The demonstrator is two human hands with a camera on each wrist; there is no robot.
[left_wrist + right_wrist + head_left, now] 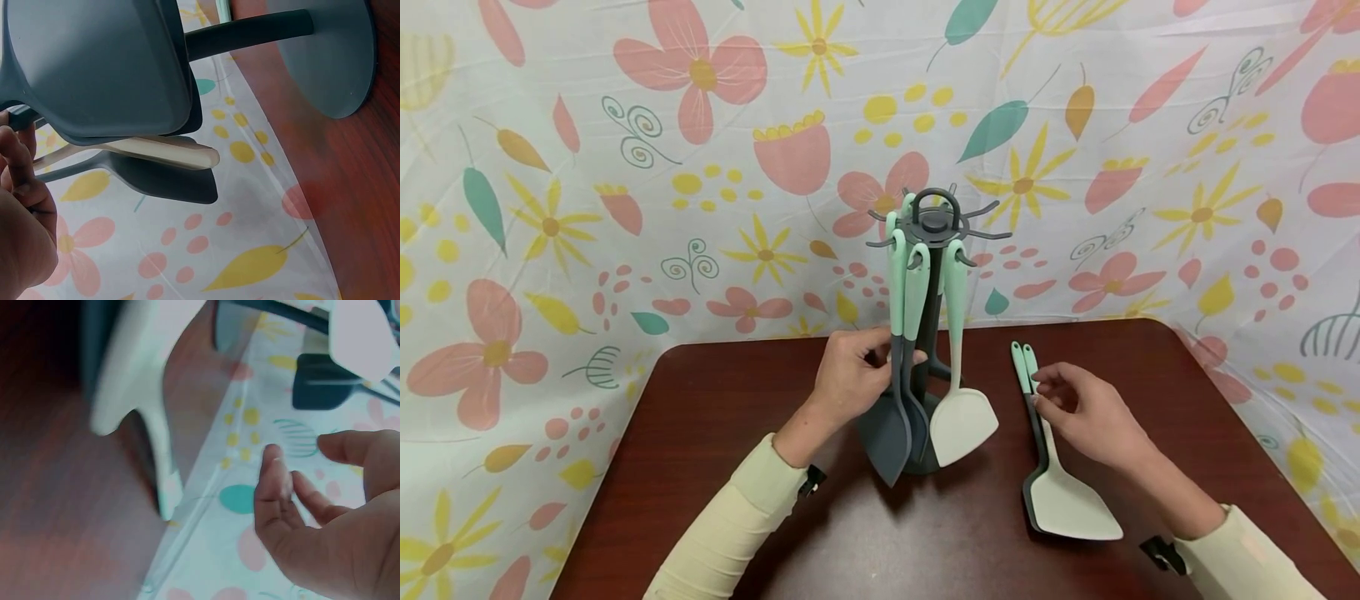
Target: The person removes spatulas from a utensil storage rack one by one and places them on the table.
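Observation:
A dark utensil stand [934, 321] with a ring on top and hooks all round stands on the table. Mint-handled utensils hang from it, among them a dark turner [886, 442] and a cream turner [964, 425]. My left hand [853, 375] reaches in behind the hanging handles, its fingers curled round the stand's post; the handles partly hide this grip. To the right, a cream turner [1067, 504] lies over a dark utensil [1033, 500] on the table. Just above their handles hovers my right hand [1090, 412], fingers loosely bent and apart, holding nothing.
The brown table [880, 554] has its back edge close to a flower-printed cloth [715, 192]. Several bare hooks [988, 234] stick out on the stand's right side. The round base [340, 69] sits flat on the tabletop.

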